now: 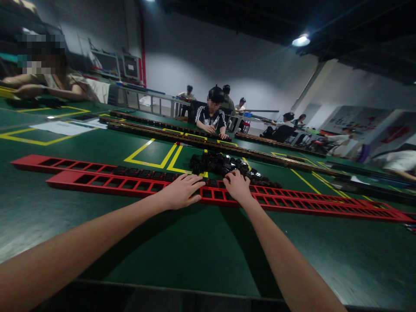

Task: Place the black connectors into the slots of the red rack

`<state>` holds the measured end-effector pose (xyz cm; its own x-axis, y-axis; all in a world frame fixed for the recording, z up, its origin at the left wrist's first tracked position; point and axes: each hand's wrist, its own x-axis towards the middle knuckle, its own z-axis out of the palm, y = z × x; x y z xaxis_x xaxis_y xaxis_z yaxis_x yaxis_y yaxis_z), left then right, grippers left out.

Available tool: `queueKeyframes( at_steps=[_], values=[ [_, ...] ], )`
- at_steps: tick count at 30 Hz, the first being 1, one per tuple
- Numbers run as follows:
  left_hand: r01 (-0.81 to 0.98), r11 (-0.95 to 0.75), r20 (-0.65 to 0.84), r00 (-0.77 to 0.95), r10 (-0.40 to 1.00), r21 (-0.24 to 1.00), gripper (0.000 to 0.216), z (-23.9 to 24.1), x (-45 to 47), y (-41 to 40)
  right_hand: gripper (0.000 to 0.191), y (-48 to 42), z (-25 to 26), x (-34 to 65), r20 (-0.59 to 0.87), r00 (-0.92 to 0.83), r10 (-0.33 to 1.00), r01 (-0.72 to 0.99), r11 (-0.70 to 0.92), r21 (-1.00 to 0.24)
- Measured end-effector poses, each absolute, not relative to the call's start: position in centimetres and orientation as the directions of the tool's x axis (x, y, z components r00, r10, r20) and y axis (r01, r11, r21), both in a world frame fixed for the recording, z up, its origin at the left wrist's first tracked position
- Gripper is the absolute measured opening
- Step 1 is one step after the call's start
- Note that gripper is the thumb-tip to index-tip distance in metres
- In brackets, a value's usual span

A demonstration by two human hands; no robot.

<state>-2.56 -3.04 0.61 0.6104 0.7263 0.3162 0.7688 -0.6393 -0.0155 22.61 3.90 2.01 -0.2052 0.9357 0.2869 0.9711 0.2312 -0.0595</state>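
Two long red slotted frames [107,184] lie side by side across the green table. Black square modules [156,174] sit in a row in the openings of the far frame, left of my hands. My left hand [184,190] rests over the frames with its fingers stretched out and slightly spread, holding nothing that I can see. Another black module [212,183] shows in the frame between my hands. My right hand [238,187] touches the far frame, fingers bent and apart; its fingertips are partly hidden. Just beyond lies a heap of loose black modules [217,162].
Long dark rails [195,141] cross the table behind the heap. Yellow tape outlines [147,162] mark the table, and white papers [63,127] lie at the left. A co-worker [212,113] sits opposite; another person [48,82] works at the far left.
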Motion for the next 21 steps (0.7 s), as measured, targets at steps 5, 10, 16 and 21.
queueKeyframes(
  at_steps=[5, 10, 16, 21],
  values=[
    [0.775, -0.632, 0.3, 0.607, 0.736, -0.018, 0.051, 0.76, -2.51, -3.15, 0.038, 4.17, 1.69, 22.69, 0.266, -0.202, 0.943, 0.974, 0.221, -0.043],
    [0.774, -0.633, 0.298, 0.608, 0.736, -0.017, 0.052, 0.73, -2.56, -3.12, 0.041, 4.43, 1.5, 22.72, 0.252, -0.209, 0.945, 0.975, 0.223, -0.026],
    [0.774, -0.632, 0.31, 0.608, 0.731, -0.026, 0.051, 0.77, -2.57, -3.19, 0.039, 4.58, 1.39, 22.77, 0.274, -0.224, 0.935, 0.969, 0.243, -0.036],
    [0.771, -0.636, 0.318, 0.611, 0.725, -0.031, 0.051, 0.56, -2.65, -3.03, 0.032, 4.74, 1.21, 22.87, 0.366, -0.237, 0.9, 0.955, 0.284, -0.081]
  ],
)
